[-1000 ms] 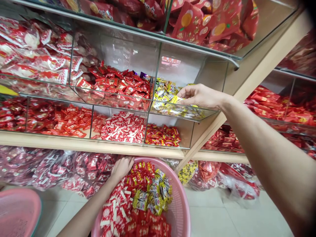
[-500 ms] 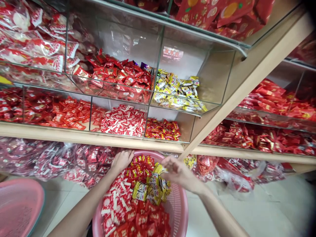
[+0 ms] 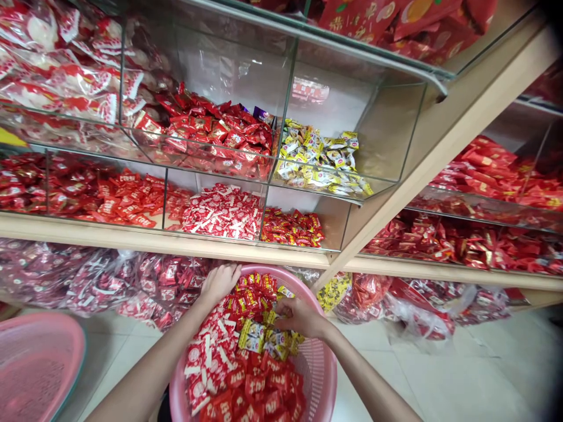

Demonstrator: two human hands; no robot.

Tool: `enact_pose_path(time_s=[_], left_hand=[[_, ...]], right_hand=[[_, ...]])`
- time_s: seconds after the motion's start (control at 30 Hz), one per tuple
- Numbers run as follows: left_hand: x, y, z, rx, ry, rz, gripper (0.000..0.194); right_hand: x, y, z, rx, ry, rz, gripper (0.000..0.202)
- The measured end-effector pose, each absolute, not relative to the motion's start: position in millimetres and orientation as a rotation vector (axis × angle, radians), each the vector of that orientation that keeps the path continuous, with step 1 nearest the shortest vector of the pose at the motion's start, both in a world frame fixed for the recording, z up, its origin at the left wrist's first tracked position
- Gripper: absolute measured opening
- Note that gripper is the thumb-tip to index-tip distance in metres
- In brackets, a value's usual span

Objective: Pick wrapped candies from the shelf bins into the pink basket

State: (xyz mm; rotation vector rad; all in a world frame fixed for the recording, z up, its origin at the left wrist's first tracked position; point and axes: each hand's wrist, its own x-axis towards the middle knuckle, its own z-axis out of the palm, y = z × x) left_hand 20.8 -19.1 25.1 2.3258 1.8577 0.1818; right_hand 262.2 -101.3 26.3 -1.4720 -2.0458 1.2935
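A pink basket (image 3: pixel 323 366) stands below the shelves, with wrapped candies in it: red-and-white candies (image 3: pixel 209 357) at the left, plain red candies (image 3: pixel 264 387) nearest me, red-and-yellow candies (image 3: pixel 248 302) at the far side and yellow-and-white candies (image 3: pixel 253 336) at the right. My left hand (image 3: pixel 220 282) rests on the basket's far left rim, its fingers curled over the edge. Inside the basket, my right hand (image 3: pixel 297 316) is down at the yellow-and-white candies with bent fingers; its fingertips are partly hidden, and whether it grips a candy is unclear.
Glass-fronted shelf bins (image 3: pixel 220 170) of candies rise beyond the basket, above a wooden ledge (image 3: pixel 176 241). Plastic bags of candy (image 3: pixel 169 281) lie beneath it. A second pink basin (image 3: pixel 35 363) is at the lower left. A slanting wooden post (image 3: pixel 422 158) divides the shelves.
My right hand has moved left and down from over the basket's right side into the yellow-and-white candies. My left hand stays on the rim. The view has shifted slightly.
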Motion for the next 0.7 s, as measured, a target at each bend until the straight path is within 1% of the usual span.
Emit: enact_pose_path(time_s=[0.1,0.23,0.37,0.53,0.63,0.7], left_hand=[[21,-19,24,2.334,1.854,0.179,0.052],[21,-18,24,2.342,1.852,0.178,0.051],[21,-17,23,2.346,1.853,0.178,0.051],[21,-17,22,2.354,1.854,0.183,0.05],[21,-16,23,2.364,1.852,0.193,0.051],[21,-16,23,2.369,1.849,0.2,0.052]], right_hand=[[258,-105,29,-1.555,-2.194,1.147,0.011],[252,-116,39,-1.656,-2.345,0.802,0.002],[245,-126,51,-1.718,-2.427,0.62,0.012],[240,-132,54,-1.8,-2.504,0.445,0.016],[239,-135,52,-1.828,-2.521,0.412,0.022],[240,-136,51,-1.81,-2.523,0.439,0.023]])
